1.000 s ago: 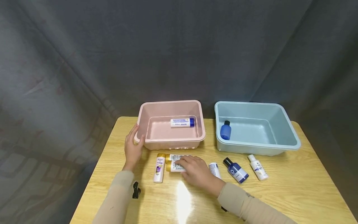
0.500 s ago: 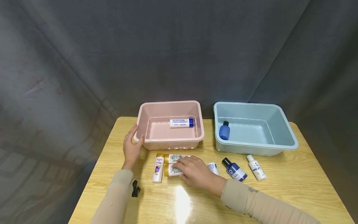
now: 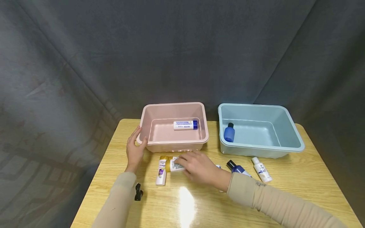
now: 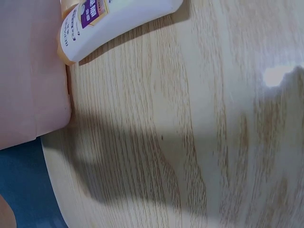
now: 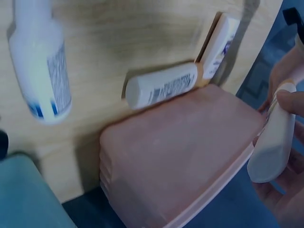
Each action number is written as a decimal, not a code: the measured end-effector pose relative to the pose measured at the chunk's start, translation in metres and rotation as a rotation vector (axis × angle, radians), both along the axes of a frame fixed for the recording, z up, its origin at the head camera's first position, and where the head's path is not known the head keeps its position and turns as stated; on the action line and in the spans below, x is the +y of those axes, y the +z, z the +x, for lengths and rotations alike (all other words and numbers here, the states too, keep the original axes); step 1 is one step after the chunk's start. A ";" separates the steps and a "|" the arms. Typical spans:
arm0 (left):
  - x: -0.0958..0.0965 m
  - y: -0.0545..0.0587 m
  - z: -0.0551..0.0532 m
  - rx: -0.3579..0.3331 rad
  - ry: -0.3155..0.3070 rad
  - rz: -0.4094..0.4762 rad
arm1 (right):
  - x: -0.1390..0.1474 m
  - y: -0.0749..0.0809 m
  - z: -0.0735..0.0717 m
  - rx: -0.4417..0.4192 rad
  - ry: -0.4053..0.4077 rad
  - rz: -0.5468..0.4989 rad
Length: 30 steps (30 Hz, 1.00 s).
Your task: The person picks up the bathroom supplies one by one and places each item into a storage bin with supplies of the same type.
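Note:
My right hand (image 3: 199,167) grips a white bottle with a gold cap (image 3: 175,165), lifted over the table in front of the pink bin (image 3: 174,147). In the right wrist view this bottle (image 5: 273,142) hangs between thumb and fingers. My left hand (image 3: 135,153) rests at the bin's front left corner, thumb on the front side, fingers along the left side. A similar gold-capped bottle (image 5: 164,86) lies along the bin's front, mostly hidden in the head view. Beside it lies a white bottle with a purple label (image 3: 161,173), seen in the left wrist view too.
Inside the pink bin lies a white tube with a blue cap (image 3: 184,125). A light blue bin (image 3: 262,150) to the right holds a blue bottle (image 3: 229,134). On the table lie a dark blue bottle (image 3: 238,168), a white-capped bottle (image 3: 262,171) and another, partly covered by my right wrist.
My right hand has taken hold of the nearer gold-capped bottle and raised it off the table, slightly toward the pink bin. My left hand has stayed at the bin's corner.

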<state>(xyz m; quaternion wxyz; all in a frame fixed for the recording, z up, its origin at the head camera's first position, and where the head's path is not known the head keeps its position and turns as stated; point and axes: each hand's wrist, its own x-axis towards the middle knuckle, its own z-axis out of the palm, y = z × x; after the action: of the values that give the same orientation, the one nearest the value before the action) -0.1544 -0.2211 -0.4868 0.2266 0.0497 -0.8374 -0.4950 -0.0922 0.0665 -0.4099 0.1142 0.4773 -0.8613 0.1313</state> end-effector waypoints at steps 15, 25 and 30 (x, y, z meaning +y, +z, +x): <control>-0.001 -0.001 0.005 -0.030 0.027 0.008 | 0.000 0.022 -0.026 0.063 -0.003 -0.023; 0.000 0.001 -0.001 -0.007 0.004 0.025 | 0.003 0.033 -0.050 0.092 -0.059 -0.071; 0.001 0.001 0.000 -0.021 0.008 0.041 | 0.000 0.032 -0.057 0.052 -0.085 -0.088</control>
<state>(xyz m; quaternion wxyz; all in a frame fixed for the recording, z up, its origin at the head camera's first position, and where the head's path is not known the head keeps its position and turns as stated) -0.1542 -0.2198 -0.4856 0.2186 0.0626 -0.8292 -0.5105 -0.1487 0.0663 -0.3782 0.1631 0.4383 -0.8708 0.1516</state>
